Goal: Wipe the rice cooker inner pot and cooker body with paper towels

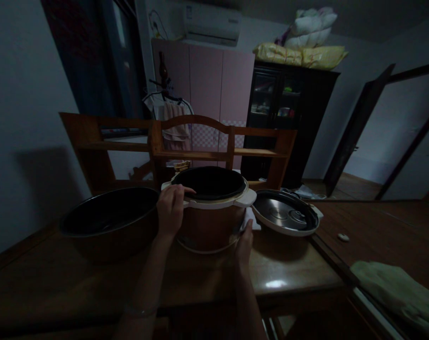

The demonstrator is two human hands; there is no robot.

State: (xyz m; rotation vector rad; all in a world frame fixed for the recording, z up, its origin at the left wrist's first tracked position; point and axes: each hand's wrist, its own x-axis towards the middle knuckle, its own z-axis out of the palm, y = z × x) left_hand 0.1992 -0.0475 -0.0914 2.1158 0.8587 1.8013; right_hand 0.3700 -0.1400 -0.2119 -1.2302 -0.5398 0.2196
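Observation:
A brown pressure cooker [209, 226] with a pale rim and side handles stands lidless on the wooden table, its inside dark. My left hand [171, 208] is closed on the cooker's left handle, the fingers reaching over the rim. Lower on the opposite side, my right hand [245, 243] holds a white cloth [250, 220] against the cooker's wall. Whether it is cloth or paper is hard to tell in the dim light. To the right lies the cooker's lid [280, 212], metal inside facing up. A wide dark pot [110, 231] sits to the left.
The wooden table [288, 274] has a shelf rack [193, 155] along its back edge. A pale green cloth [395, 288] and a small white object [343, 237] lie on the brown surface at right. Behind stand pink wardrobes [205, 85] and a black cabinet [288, 108].

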